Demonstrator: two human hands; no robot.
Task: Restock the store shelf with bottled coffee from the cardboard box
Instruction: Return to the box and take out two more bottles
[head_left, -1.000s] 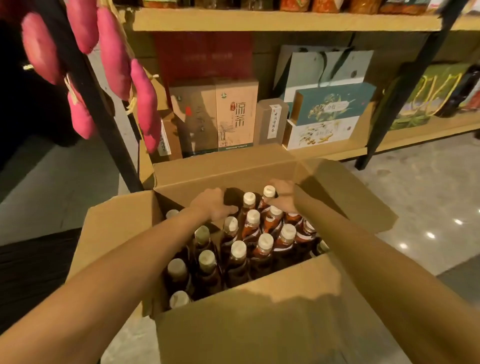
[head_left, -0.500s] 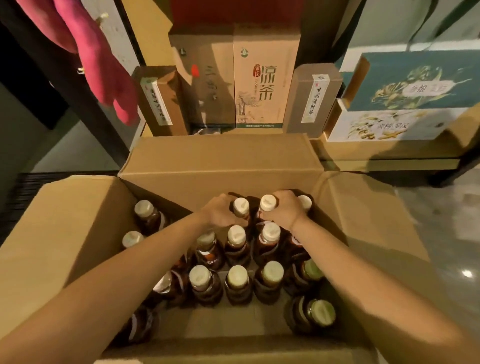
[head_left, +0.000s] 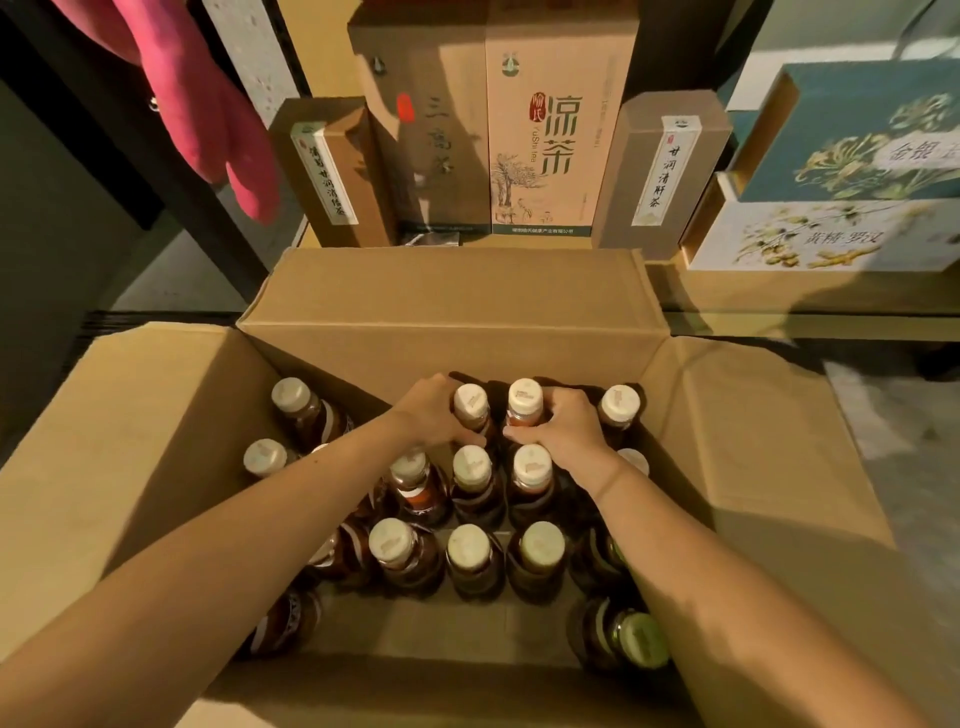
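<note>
Left hand (head_left: 434, 415): fingers curled round the left bottle (head_left: 471, 404).
Right hand (head_left: 566, 434): fingers curled round the right bottle (head_left: 524, 399), just beside.
Progress: early, as judged; cardboard box (head_left: 452, 296) around the fingers mostly full, shelving not yet done.

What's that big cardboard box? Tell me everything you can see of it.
The cardboard box is plain brown card, standing open with its flaps folded outward. It sits just in front of a low wooden shelf. Inside stand rows of dark bottles with pale caps, and some bare box floor shows near the front. The left hand and right hand reach in, each gripping a back-row bottle.
</note>
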